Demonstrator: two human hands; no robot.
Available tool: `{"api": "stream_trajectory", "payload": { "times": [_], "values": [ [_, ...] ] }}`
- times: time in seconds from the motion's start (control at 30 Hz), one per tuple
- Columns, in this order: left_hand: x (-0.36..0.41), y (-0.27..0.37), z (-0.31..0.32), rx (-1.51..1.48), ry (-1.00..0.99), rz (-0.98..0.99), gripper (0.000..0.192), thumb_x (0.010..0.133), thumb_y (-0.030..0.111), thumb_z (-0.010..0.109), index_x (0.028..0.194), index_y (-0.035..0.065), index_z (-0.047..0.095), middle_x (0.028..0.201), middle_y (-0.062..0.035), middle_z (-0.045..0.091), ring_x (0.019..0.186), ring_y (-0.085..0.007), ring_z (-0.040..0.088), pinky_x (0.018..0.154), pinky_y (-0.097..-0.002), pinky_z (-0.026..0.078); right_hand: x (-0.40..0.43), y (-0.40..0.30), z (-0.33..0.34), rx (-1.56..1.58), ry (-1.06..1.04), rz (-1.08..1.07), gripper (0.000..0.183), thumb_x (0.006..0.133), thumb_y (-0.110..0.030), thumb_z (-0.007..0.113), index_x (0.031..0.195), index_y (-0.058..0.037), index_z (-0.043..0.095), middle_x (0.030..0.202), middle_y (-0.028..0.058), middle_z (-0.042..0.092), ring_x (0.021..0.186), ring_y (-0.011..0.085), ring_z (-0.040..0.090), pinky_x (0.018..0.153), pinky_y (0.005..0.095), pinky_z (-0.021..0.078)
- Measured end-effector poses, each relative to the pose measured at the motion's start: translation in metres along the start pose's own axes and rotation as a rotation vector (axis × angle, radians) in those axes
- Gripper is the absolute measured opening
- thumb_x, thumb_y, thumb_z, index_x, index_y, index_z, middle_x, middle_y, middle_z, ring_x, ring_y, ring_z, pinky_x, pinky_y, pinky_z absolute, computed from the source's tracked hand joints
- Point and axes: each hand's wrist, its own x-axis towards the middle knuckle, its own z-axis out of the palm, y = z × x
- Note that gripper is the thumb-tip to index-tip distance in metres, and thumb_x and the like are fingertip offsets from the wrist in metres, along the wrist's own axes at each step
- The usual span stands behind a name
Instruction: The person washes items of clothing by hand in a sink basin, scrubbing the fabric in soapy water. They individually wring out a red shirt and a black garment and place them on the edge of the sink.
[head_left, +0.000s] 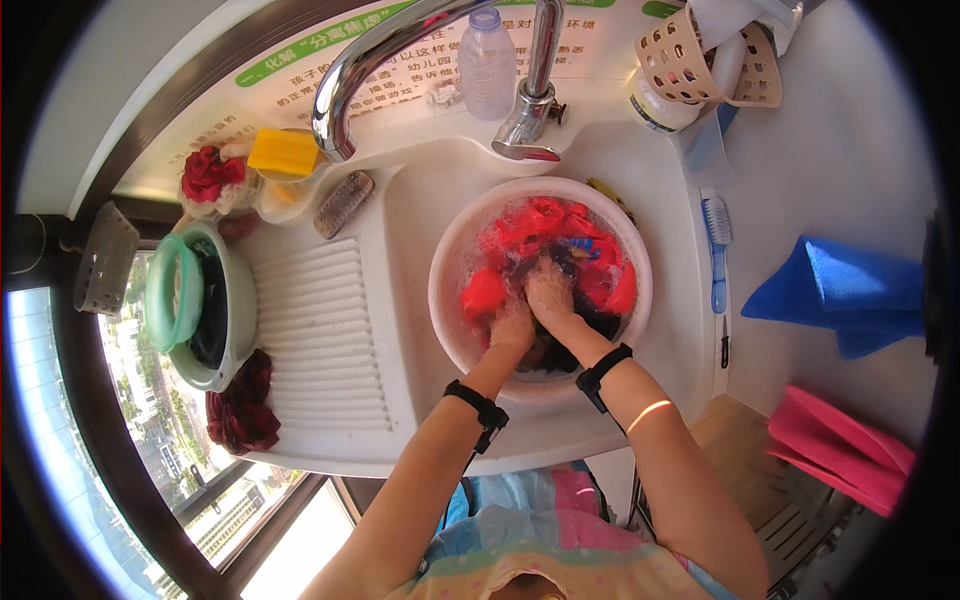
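Observation:
A round pale pink basin stands in the white laundry sink, filled with soapy water. Bright red cloth and dark cloth lie soaking in it, with a small blue patterned patch among them. My left hand is partly under the water at the basin's left, against the cloth. Beside it, my right hand reaches into the dark cloth near the middle. The fingertips of both hands are hidden by water and fabric, so their grip does not show. Each wrist wears a black strap.
A chrome faucet arches behind the basin. Left are a ribbed washboard, a scrubbing brush, yellow soap, dark red cloth and a green basin. Right are a blue brush, a blue cloth and a pink cloth.

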Motion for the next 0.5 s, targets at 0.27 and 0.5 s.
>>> {"api": "stream_trajectory", "payload": {
  "times": [0.27, 0.5],
  "values": [
    [-0.021, -0.001, -0.006, 0.006, 0.184, 0.043, 0.077, 0.082, 0.018, 0.060, 0.147, 0.0209, 0.020, 0.152, -0.0125, 0.016, 0.135, -0.0384, 0.026, 0.101, -0.0580, 0.036, -0.017, 0.005, -0.037, 0.431, -0.065, 0.085, 0.038, 0.084, -0.037, 0.062, 0.086, 0.0003, 0.055, 0.099, 0.0236, 0.056, 0.090, 0.0426, 0.055, 0.080, 0.0473, 0.0441],
    [-0.017, -0.009, -0.015, 0.149, 0.100, 0.063, 0.078, 0.081, 0.018, 0.060, 0.148, 0.0213, 0.020, 0.148, -0.0134, 0.027, 0.132, -0.0385, 0.030, 0.099, -0.0584, 0.036, -0.070, -0.023, -0.013, 0.154, 0.158, -0.072, 0.021, 0.087, -0.022, 0.057, 0.081, -0.0018, 0.058, 0.090, 0.0200, 0.057, 0.084, 0.0395, 0.058, 0.075, 0.0467, 0.0477]
  ]
}}
